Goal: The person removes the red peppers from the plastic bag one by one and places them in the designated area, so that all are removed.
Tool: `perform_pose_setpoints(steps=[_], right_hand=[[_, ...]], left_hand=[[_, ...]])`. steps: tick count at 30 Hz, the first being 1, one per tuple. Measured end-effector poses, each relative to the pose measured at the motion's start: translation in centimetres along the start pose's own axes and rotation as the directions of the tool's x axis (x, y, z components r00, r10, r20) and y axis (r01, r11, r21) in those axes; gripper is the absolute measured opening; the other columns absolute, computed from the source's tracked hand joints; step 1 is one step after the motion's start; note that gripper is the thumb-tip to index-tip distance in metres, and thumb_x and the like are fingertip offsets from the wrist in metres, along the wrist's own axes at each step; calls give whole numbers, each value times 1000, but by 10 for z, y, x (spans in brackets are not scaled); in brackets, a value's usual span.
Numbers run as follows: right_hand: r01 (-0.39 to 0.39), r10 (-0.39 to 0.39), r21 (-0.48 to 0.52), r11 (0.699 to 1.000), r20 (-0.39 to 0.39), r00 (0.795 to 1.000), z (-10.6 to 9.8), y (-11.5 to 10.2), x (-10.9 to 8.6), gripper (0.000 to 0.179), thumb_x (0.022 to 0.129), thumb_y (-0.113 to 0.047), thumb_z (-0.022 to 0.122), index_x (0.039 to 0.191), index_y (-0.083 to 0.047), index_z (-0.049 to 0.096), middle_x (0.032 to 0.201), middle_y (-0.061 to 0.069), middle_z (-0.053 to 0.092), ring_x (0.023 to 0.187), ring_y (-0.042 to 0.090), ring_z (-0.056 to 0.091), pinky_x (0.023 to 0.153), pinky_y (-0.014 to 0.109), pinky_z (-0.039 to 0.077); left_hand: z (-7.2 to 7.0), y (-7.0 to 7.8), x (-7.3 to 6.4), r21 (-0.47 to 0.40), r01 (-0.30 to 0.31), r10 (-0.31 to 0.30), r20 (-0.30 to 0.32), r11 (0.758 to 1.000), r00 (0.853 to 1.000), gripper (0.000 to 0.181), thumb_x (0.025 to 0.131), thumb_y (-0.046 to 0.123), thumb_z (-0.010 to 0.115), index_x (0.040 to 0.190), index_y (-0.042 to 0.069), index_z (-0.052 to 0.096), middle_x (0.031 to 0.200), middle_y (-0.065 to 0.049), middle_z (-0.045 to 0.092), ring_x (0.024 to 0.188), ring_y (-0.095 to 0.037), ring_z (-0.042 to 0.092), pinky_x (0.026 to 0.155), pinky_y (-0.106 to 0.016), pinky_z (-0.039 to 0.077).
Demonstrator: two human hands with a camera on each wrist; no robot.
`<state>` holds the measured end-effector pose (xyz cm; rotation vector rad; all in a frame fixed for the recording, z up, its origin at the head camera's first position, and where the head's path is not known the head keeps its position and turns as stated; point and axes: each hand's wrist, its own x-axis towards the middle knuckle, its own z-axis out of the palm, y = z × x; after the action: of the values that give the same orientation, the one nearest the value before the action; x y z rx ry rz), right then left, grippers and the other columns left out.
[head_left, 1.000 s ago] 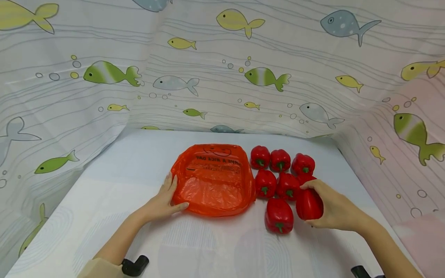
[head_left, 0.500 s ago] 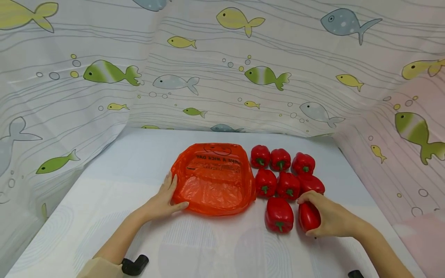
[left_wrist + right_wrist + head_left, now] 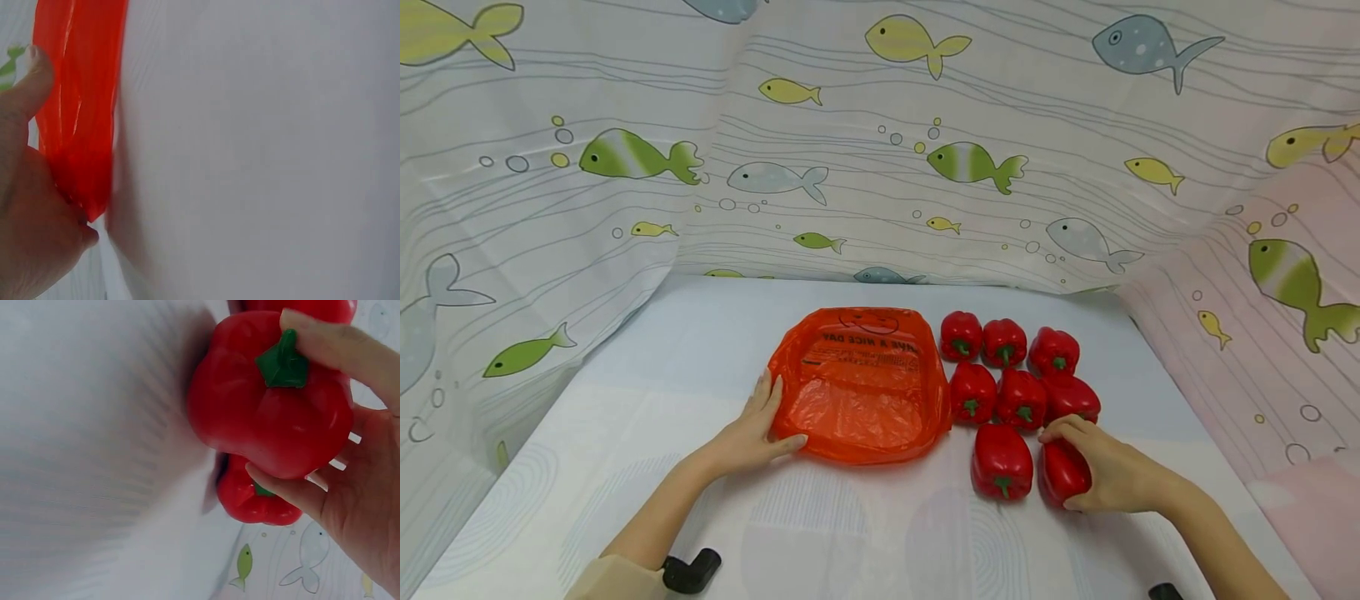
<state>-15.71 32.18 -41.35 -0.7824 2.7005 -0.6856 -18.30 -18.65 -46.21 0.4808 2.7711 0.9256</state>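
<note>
My left hand (image 3: 751,433) rests against the left side of an orange-red plastic bag (image 3: 880,455) with dark printing, its fingers spread along the edge and the thumb at the front. The left wrist view has the bag's side (image 3: 81,119) beside that hand. On the right, my right hand (image 3: 1112,477) grips a red bell pepper (image 3: 1063,475) from its right side. Its green stem shows in the right wrist view, where the pepper (image 3: 262,412) sits between thumb and fingers. Another bell pepper (image 3: 1002,462) lies just left of it, stem toward me.
Behind these two, several more red bell peppers (image 3: 973,392) stand in rows along the bag's right side. Fish-patterned cloth (image 3: 880,192) rises around the back and sides of the white table (image 3: 865,542). Black pieces (image 3: 692,572) show near the forearms.
My right hand has moved toward me with the bell pepper and lowered it beside the front one, uncovering a pepper behind. My left hand and the bag have stayed put.
</note>
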Motion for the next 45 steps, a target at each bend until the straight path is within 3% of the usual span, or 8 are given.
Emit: perform_pose_setpoints(steps=[9,19,35,45], right_hand=[[-4,4,30,1000,-2,1000,2,2,4,72,64,-24,89,124,-13,51,124,4,47,115,35,46,73,46,57],[-83,83,-4,997,-26,996,-12,-12,3,79,60,-43,90,125,-18,52,124,7,49,113,35,48,69,48,57],[36,-43,-72,997,-88,995,-17,-32,30,76,64,-50,86,125,-16,56,123,-2,54,117,26,48,77,44,57],[57,-64,-112,992,-62,996,-24,-51,58,74,69,-51,82,128,-16,55,125,2,53,114,24,51,79,42,56]], left_hand=[[-1,1,0,5,1,-1,4,1000,1000,108,86,51,65,149,-12,3,155,-27,-15,142,-46,-8,111,-62,8],[-2,2,-1,6,-2,2,1,1000,1000,108,86,51,65,149,-11,3,155,-28,-15,142,-47,-8,111,-62,8],[-3,4,-1,8,-43,43,-29,999,999,102,86,48,66,151,-6,10,154,-26,-21,142,-45,-13,111,-63,5],[-5,3,-2,12,-58,59,-43,998,997,102,86,49,66,152,-5,10,154,-25,-22,142,-44,-14,110,-64,5]])
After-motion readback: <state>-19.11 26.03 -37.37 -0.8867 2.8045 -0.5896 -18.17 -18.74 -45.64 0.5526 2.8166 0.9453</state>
